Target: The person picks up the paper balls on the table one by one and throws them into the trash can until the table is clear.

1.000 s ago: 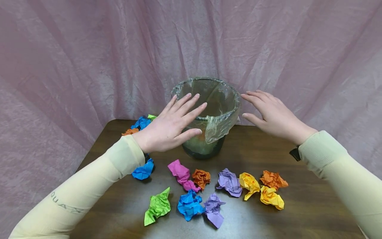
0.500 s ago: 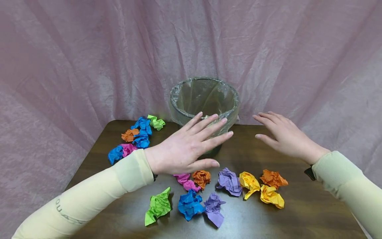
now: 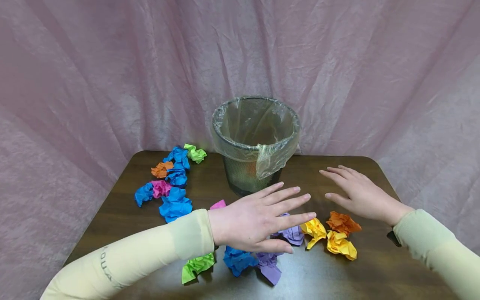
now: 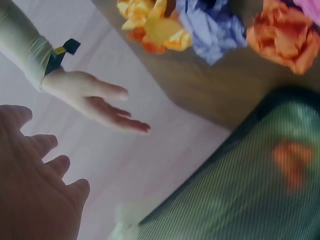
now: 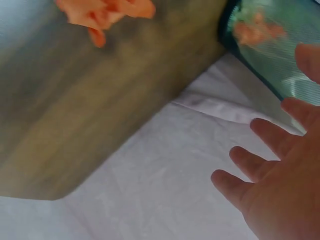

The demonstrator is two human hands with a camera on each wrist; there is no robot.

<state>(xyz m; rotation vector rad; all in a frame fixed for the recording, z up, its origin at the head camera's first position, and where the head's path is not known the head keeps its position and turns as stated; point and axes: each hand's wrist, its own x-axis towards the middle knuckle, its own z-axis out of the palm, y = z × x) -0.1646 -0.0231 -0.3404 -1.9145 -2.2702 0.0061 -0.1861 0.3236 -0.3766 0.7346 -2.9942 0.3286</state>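
My left hand (image 3: 258, 221), fingers straight and spread, hovers palm down over the middle paper balls and partly hides them. Beneath and around it show a purple paper ball (image 3: 294, 234), a blue paper ball (image 3: 238, 261) and a second purple one (image 3: 271, 268). Over the right side of the table my right hand (image 3: 360, 193) is held with straight fingers, behind an orange paper ball (image 3: 343, 223). Neither hand holds anything. Behind the left hand stands a mesh wastebasket (image 3: 243, 171) lined with a clear bag (image 3: 275, 160); orange paper (image 4: 292, 162) shows through its mesh in the left wrist view.
Several crumpled papers, among them a blue one (image 3: 175, 204) and a light green one (image 3: 195, 153), lie along the table's left side. Two yellow balls (image 3: 340, 246) lie at right, a green one (image 3: 196, 266) in front. A pink curtain (image 3: 168, 75) hangs behind the table (image 3: 378, 266).
My left hand has come away from in front of the wastebasket, moving right and toward me over the papers. The right hand has lowered and shifted slightly right. The papers lie where they were.
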